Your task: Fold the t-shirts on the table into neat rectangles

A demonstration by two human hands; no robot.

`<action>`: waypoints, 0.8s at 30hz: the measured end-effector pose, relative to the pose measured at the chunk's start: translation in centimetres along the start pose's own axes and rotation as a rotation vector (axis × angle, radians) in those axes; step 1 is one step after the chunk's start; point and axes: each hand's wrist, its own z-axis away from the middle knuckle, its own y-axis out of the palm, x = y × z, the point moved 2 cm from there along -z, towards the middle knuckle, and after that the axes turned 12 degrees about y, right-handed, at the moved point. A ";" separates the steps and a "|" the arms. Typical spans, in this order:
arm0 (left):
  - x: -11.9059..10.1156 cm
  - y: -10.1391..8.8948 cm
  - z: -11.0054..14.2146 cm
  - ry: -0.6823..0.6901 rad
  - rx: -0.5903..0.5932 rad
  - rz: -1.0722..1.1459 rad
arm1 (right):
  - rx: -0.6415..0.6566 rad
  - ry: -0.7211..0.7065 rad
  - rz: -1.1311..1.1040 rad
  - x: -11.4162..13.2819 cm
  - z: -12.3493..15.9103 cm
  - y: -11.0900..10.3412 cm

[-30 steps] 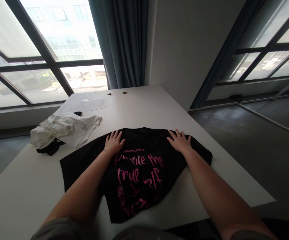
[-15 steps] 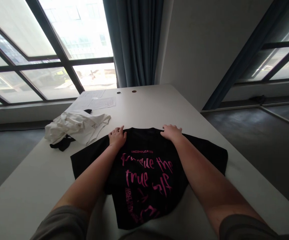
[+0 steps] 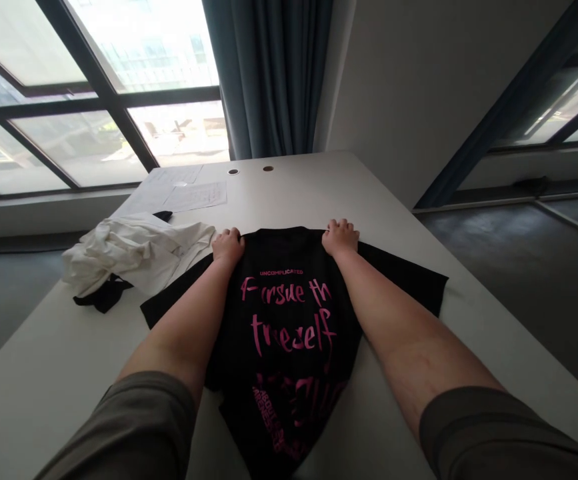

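A black T-shirt (image 3: 289,253) with pink lettering lies on the white table, its collar toward the far side and both sleeves spread outward. My left hand (image 3: 229,245) is closed on its left shoulder, fingers curled over the edge. At the opposite shoulder my right hand (image 3: 341,237) grips the cloth in the same way. The lower part of the shirt narrows in folds toward me, and some of the print is creased. My forearms cover parts of both sleeves.
A crumpled white garment (image 3: 129,250) with black parts lies left of the shirt. Paper sheets (image 3: 196,195) rest farther back, near two round holes in the table (image 3: 319,187). Behind stand a blue curtain (image 3: 273,80), windows and a grey wall.
Both hands have moved farther from me, drawing the shirt's shoulders toward the far side. The print looks straighter, and the hem has shifted into a narrower shape.
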 end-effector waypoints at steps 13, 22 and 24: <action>-2.1 -2.1 1.1 0.077 0.027 -0.030 | -0.140 -0.185 -0.095 -2.1 3.3 -2.8; 2.7 -5.0 23.9 0.131 -0.233 0.213 | -0.366 -0.049 -0.202 -25.2 17.2 -4.1; 3.6 -5.5 28.5 0.064 -0.316 0.223 | -0.357 -0.113 -0.207 -26.5 18.7 -3.9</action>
